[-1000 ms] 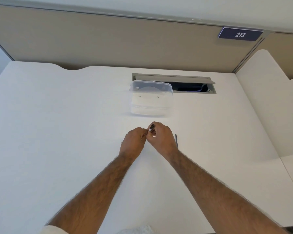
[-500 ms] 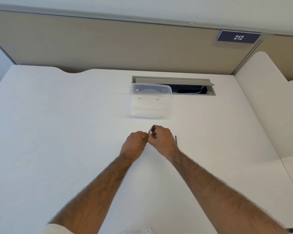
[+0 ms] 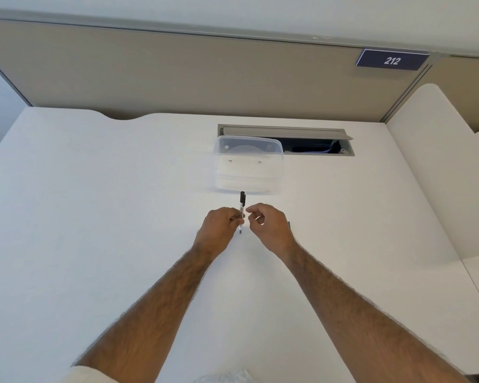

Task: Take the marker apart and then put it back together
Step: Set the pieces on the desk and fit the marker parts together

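Left hand (image 3: 218, 227) pinches a slim marker with a clear barrel and a black cap (image 3: 242, 210) between the thumb and the fingertips, holding it upright above the desk, with the black cap at the top and a short grey end showing below the fingers. Right hand (image 3: 268, 224) is just beside it, apart from the marker, with the fingers loosely curled and half spread and nothing visible between them. Behind the right hand, a thin dark stick-like piece (image 3: 289, 225) lies on the desk; only a small part of it shows, so I cannot tell what it is. Both bare forearms reach forward over the wide white desk (image 3: 94, 217). Beyond the marker stands a clear plastic container with a lid (image 3: 248, 165), close to the cap in the view but not touching it. Behind the container there is a grey cable slot (image 3: 315, 142) cut in the desk, with its flap open. At the far edge rises a beige partition wall (image 3: 177, 76), and on its right part hangs a dark blue sign with the number 212 (image 3: 392, 60).
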Demonstrator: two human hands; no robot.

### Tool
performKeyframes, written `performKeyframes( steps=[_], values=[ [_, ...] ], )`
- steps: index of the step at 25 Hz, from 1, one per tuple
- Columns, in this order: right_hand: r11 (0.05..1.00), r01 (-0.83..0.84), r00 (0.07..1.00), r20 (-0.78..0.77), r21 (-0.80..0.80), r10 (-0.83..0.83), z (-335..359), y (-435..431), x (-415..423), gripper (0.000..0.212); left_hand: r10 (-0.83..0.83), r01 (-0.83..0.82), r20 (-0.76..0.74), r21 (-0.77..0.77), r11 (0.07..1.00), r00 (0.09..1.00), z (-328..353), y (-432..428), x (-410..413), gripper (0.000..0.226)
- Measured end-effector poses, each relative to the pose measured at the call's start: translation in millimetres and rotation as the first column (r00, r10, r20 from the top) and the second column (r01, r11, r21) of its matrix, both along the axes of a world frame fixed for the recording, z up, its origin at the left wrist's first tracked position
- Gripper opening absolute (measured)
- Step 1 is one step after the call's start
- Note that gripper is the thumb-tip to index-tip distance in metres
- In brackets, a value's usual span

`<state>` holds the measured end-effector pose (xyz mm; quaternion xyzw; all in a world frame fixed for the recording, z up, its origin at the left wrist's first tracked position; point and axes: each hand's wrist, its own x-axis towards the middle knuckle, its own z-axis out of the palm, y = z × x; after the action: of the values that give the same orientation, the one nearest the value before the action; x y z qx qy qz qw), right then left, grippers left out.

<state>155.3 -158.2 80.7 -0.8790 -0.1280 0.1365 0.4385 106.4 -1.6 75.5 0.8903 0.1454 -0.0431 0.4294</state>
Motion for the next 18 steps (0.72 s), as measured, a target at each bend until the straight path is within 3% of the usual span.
performKeyframes(
  steps=[5, 18],
  values=[
    [0.991, 0.050, 0.993, -0.102, -0.125, -0.063, -21.1, 0.1, -10.0, 0.024, 0.033, -0.031, 0.048, -0.039, 0.999, 0.998, 7.2, 2.4, 1.8, 0.011],
    [0.986, 0.166, 0.969, -0.186, -0.010, -0.165, -24.7, 25.7, -18.6, 0.013, 0.110, -0.091, 0.121, -0.158, 0.983, 0.987, 23.2, 12.3, -6.0, 0.013]
  ],
)
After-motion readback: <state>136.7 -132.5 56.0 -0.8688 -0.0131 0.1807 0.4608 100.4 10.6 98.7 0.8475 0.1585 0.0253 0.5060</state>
